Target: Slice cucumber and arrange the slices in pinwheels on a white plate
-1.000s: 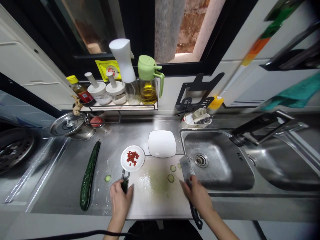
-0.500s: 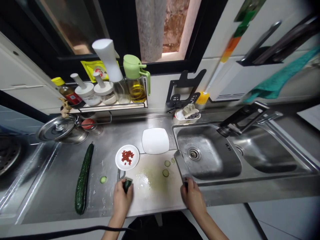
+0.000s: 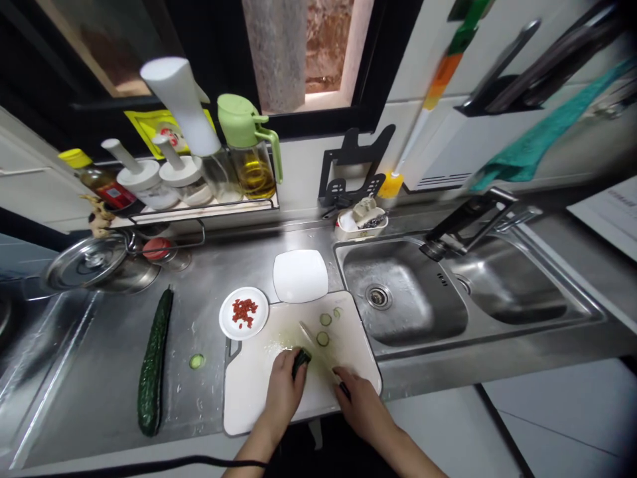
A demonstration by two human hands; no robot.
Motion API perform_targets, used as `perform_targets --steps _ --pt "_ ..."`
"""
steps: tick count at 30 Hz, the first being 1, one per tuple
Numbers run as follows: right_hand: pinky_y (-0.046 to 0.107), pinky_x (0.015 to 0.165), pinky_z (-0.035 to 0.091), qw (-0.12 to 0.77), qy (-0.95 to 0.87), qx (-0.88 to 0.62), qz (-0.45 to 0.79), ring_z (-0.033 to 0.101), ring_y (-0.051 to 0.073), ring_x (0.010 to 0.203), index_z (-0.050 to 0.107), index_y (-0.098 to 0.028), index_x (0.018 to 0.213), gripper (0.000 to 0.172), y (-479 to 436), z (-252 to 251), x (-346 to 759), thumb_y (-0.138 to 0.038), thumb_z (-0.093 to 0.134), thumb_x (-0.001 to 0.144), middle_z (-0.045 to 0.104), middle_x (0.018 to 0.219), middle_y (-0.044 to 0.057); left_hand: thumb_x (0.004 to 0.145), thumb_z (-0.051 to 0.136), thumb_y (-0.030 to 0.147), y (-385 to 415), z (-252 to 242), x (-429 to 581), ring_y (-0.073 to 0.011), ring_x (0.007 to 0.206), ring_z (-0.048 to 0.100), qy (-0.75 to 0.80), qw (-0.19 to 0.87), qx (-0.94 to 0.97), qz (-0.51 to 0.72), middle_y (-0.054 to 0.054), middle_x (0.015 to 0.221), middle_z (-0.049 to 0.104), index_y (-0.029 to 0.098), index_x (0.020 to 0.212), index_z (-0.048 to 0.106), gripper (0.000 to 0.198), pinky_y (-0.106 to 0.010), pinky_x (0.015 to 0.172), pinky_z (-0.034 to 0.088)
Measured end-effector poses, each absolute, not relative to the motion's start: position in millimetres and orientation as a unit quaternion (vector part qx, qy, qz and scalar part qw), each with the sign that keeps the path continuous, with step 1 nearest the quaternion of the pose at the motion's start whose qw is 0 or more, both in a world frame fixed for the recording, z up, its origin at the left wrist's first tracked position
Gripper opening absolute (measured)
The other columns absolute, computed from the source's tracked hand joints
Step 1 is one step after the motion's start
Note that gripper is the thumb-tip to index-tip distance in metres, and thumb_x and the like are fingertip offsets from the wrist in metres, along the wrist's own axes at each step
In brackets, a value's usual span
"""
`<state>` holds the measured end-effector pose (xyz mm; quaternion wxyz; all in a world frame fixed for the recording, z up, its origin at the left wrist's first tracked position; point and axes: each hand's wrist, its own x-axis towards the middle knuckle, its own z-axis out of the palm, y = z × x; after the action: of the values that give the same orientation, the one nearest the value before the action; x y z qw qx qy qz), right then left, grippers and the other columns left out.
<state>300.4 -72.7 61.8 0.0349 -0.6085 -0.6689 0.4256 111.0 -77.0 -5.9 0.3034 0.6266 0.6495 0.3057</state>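
Observation:
Over the middle of the cutting board point(image 3: 259, 392), my left hand point(image 3: 284, 392) is closed around a short cucumber piece point(image 3: 301, 358). My right hand point(image 3: 363, 401) grips the dark handle of a kitchen knife point(image 3: 318, 348). Its blade points away from me and lies just right of the cucumber piece; whether they touch I cannot tell. Several thin cucumber slices point(image 3: 323, 339) rest on the right half of the board, and one more slice point(image 3: 197, 361) lies on the counter to the left. A whole cucumber point(image 3: 155, 362) lies farther left.
Behind the board stand a plate with chopped red bits point(image 3: 226, 318) and a white square plate point(image 3: 300, 275). The sink point(image 3: 408, 292) borders the board's right. A lidded pot point(image 3: 124, 272) and a condiment rack point(image 3: 239, 208) stand at the back left.
My left hand has carried the cucumber piece rightward onto the middle of the board. My right hand has brought the knife leftward from the board's right edge, its blade now close to the piece.

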Motion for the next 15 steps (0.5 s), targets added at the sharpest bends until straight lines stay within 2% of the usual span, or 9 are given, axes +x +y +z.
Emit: perform_targets --steps 6,11,15 --pt "0.031 0.089 0.043 -0.023 -0.677 -0.606 0.416 0.061 0.021 0.102 0.056 -0.016 0.121 0.038 -67.5 57.6 297.6 -0.019 0.036 0.089 0.067 0.107 0.011 0.090 0.043 0.023 -77.1 -11.2 111.6 -0.0212 0.101 0.060 0.656 0.271 0.637 0.299 -0.010 0.106 0.065 0.020 0.111 0.060 0.027 -0.041 0.090 0.051" --pt "0.032 0.083 0.045 -0.088 -0.687 -0.614 0.379 0.062 0.023 0.097 0.055 -0.015 0.121 0.038 -64.5 58.1 291.8 -0.013 0.036 0.088 0.065 0.104 0.012 0.091 0.043 0.025 -80.7 -15.2 114.3 -0.0219 0.113 0.056 0.665 0.238 0.643 0.296 -0.013 0.118 0.059 0.017 0.114 0.060 0.029 -0.043 0.097 0.049" --pt "0.030 0.076 0.046 -0.140 -0.686 -0.628 0.340 0.063 0.023 0.094 0.056 -0.013 0.117 0.040 -59.6 59.1 282.5 -0.004 0.036 0.083 0.061 0.111 0.015 0.091 0.045 0.025 -82.3 -19.1 113.0 -0.0220 0.114 0.055 0.645 0.242 0.664 0.293 -0.014 0.119 0.058 0.017 0.118 0.057 0.030 -0.044 0.097 0.049"
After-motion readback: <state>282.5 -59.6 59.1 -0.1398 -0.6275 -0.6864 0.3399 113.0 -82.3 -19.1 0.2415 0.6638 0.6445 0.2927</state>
